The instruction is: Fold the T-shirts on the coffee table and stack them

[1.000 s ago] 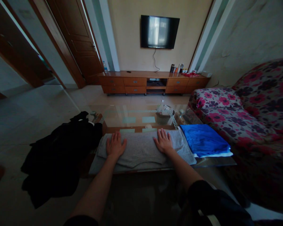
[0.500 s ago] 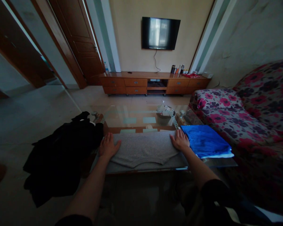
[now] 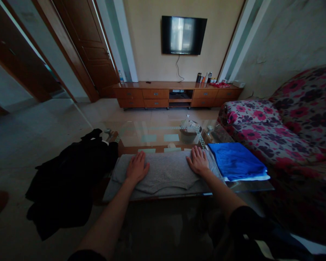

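Note:
A grey shirt (image 3: pixel 165 172) lies folded into a wide strip along the near edge of the glass table, its curved neckline toward me. My left hand (image 3: pixel 137 167) rests flat on the shirt's left part, fingers stretched out. On its right part lies my right hand (image 3: pixel 198 161), also flat with spread fingers, near the far edge. Just right of the shirt sits a folded blue garment (image 3: pixel 237 161) with a white layer showing beneath it. Black clothes (image 3: pixel 70 177) are heaped at the table's left end.
Beyond the glass coffee table (image 3: pixel 130 132) is a bin (image 3: pixel 188 135) with a light liner. A flowered sofa (image 3: pixel 271 134) stands on the right. A low wooden TV cabinet (image 3: pixel 154 95) with bottles runs along the wall under a television (image 3: pixel 184 35).
Both hands have slid inward over the grey shirt, the left to the right and the right to the left. More of the shirt's two ends shows now.

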Available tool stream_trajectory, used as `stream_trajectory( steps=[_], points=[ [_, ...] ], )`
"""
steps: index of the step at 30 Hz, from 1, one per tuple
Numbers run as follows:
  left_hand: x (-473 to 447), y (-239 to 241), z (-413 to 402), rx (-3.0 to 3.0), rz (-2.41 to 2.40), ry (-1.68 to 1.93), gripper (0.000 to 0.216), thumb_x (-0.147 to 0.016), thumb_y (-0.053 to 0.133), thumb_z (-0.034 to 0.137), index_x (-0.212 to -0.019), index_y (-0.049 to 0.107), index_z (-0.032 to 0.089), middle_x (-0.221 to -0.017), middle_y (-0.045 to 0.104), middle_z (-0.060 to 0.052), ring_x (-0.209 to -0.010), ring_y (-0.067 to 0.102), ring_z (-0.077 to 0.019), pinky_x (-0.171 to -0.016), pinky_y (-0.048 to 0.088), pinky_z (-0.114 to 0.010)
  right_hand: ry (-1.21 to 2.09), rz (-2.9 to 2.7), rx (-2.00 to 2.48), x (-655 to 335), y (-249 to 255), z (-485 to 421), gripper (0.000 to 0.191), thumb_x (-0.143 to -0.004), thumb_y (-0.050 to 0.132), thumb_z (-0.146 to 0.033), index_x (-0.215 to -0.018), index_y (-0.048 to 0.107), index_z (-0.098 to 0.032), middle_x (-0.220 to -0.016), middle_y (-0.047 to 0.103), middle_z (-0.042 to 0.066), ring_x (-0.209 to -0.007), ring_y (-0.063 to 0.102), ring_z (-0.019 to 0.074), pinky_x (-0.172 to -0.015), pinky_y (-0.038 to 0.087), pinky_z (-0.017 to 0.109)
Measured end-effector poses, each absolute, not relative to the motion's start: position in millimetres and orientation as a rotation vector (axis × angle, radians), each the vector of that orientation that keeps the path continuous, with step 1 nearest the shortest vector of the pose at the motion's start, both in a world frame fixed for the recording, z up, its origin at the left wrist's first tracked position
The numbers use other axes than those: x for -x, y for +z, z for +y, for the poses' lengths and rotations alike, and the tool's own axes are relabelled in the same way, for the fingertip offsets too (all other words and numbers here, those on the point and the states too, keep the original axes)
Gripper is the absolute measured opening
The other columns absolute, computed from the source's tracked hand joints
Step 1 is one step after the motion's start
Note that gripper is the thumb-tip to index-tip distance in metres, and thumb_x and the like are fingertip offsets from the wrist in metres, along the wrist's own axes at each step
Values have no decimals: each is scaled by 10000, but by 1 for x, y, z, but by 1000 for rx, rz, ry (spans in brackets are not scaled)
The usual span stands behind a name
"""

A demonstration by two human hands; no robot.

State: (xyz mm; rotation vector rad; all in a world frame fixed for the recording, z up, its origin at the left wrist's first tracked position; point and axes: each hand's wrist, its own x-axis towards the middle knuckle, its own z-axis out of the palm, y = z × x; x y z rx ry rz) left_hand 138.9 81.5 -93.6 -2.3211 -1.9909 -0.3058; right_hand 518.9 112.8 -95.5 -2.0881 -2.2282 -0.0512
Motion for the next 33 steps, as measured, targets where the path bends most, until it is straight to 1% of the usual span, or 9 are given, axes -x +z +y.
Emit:
stream_trajectory(
  steps=[6,11,16,20,22,24,27,30,33],
  points=[
    [-181,-99,80,2571,-1815,-320,658,-1019,345,479,-1608,323,184,-1676,305,-85,-1557,241,-248,-1260,185,-451,39,-2323,1966,-495,-95,103,810,-1026,169,-640,-1652,185,-124,-1713,143,111,-1582,107,275,-1261,67,460],
    [-186,-104,81,2566,-1839,-337,685,-1017,340,518,-1604,329,165,-1672,313,-94,-1557,240,-252,-1270,151,-445,12,-2397,1846,-489,-95,96,778,-1029,181,-639,-1654,205,-178,-1713,149,90,-1582,118,265,-1262,53,456],
    [-192,-103,80,2610,-1824,-337,696,-1019,328,540,-1622,292,195,-1686,286,-70,-1566,212,-241,-1273,146,-435,49,-2396,1884,-481,-96,96,770,-1028,200,-639,-1658,183,-197,-1716,130,90,-1582,110,281,-1256,53,490],
    [-203,-99,78,2578,-1878,-329,710,-997,363,592,-1620,304,257,-1689,280,-60,-1563,200,-319,-1256,145,-530,84,-2373,1928,-470,-92,94,754,-1038,206,-606,-1659,172,-181,-1720,85,102,-1585,77,292,-1253,43,510],
    [-209,-96,77,2576,-1882,-334,693,-985,385,613,-1613,313,327,-1694,270,-31,-1557,193,-364,-1237,123,-606,101,-2415,1864,-464,-89,92,735,-1039,210,-605,-1660,172,-214,-1723,75,78,-1586,70,291,-1254,42,510],
    [-215,-94,75,2588,-1859,-343,679,-987,388,605,-1612,304,352,-1694,268,-19,-1556,187,-372,-1224,95,-650,121,-2469,1787,-459,-86,91,714,-1035,224,-618,-1657,189,-269,-1726,86,42,-1586,60,296,-1254,37,517],
    [-220,-93,74,2639,-1767,-365,699,-1004,372,559,-1637,243,292,-1695,262,-38,-1563,188,-320,-1245,94,-605,140,-2466,1785,-449,-84,88,692,-1032,242,-623,-1648,225,-307,-1726,101,27,-1584,41,326,-1245,27,557],
    [-224,-94,75,2689,-1669,-395,732,-1010,372,535,-1653,175,246,-1705,232,-47,-1565,194,-274,-1262,140,-510,166,-2418,1845,-438,-85,86,709,-1031,253,-620,-1652,212,-280,-1726,92,58,-1579,36,362,-1232,29,601],
    [-228,-97,77,2715,-1595,-394,694,-1015,366,523,-1644,222,266,-1705,237,-28,-1570,182,-259,-1262,157,-469,187,-2440,1798,-428,-86,83,673,-1039,261,-602,-1651,189,-332,-1727,89,38,-1579,47,362,-1220,19,635]
  ],
)
